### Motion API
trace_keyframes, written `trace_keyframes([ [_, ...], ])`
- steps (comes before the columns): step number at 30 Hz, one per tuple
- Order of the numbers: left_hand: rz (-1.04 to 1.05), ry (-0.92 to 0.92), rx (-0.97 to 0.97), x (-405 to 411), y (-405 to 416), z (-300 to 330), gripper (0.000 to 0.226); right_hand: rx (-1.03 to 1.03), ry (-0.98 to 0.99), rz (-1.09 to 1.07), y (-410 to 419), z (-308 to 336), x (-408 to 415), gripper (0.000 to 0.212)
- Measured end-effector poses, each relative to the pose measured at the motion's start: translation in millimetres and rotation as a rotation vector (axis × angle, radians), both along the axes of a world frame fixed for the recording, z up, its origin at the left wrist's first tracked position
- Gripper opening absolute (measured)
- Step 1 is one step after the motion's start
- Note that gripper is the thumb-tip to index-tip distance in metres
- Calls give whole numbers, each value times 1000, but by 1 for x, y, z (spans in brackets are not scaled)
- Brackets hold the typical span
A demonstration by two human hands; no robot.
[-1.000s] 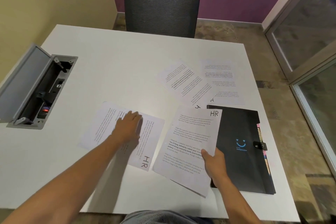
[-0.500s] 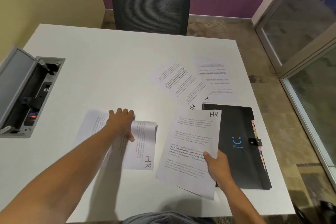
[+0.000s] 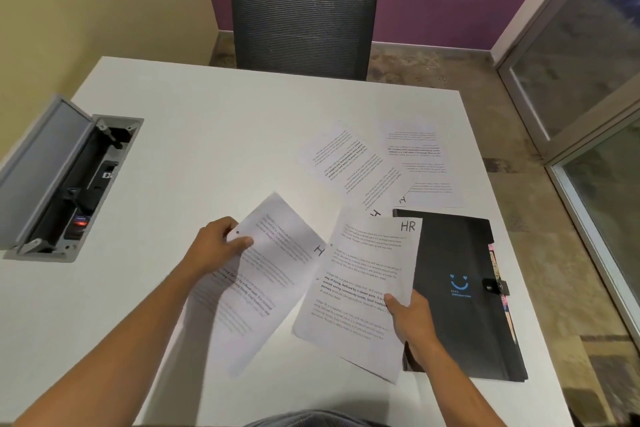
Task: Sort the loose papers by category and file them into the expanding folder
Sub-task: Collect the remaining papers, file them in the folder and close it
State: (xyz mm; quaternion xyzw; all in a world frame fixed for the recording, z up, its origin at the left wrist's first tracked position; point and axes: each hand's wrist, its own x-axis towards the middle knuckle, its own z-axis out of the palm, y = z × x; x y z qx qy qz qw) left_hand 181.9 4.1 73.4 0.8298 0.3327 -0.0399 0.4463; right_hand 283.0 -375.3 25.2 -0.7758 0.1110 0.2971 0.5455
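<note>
My left hand point(image 3: 216, 248) pinches the upper left edge of a printed sheet point(image 3: 263, 281), which is lifted off the white table point(image 3: 207, 135) and tilted. Its right edge slips under a second sheet marked HR point(image 3: 360, 291). My right hand point(image 3: 410, 319) grips that HR sheet at its lower right edge. The black expanding folder point(image 3: 460, 291) with a blue smile logo lies closed at the right, partly under the HR sheet and my right hand. Three more loose sheets point(image 3: 353, 163) lie fanned on the table beyond the folder, text upside down.
An open grey cable box point(image 3: 65, 180) is set into the table at the left. A dark mesh office chair point(image 3: 303, 15) stands at the far side. Glass panels point(image 3: 588, 80) run along the right of the room.
My left hand went from pressing flat on the left HR sheet to pinching it, lifting it off the table and swinging it right toward the sheet in my right hand.
</note>
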Motion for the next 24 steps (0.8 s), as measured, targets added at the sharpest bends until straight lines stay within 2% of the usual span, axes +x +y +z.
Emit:
trace_keyframes([
  [7, 188, -247, -337, -19, -8, 49, 18, -8, -29, 6, 11, -2, 5, 37],
  [11, 273, -384, -438, -16, -14, 73, 11, -5, -23, -11, 15, -1, 10, 33],
  [17, 353, -353, -530, 7, -32, 52, 15, 24, 16, 79, 28, -3, 7, 28],
  [20, 449, -320, -693, 17, -38, 27, 31, 15, 8, 142, 36, -3, 7, 25],
  [23, 526, -224, -752, 27, -37, 4, 68, -16, -14, 171, 41, -6, 9, 29],
  [24, 566, -179, -733, 30, -38, -5, 75, -40, -20, 180, 42, -8, 11, 30],
])
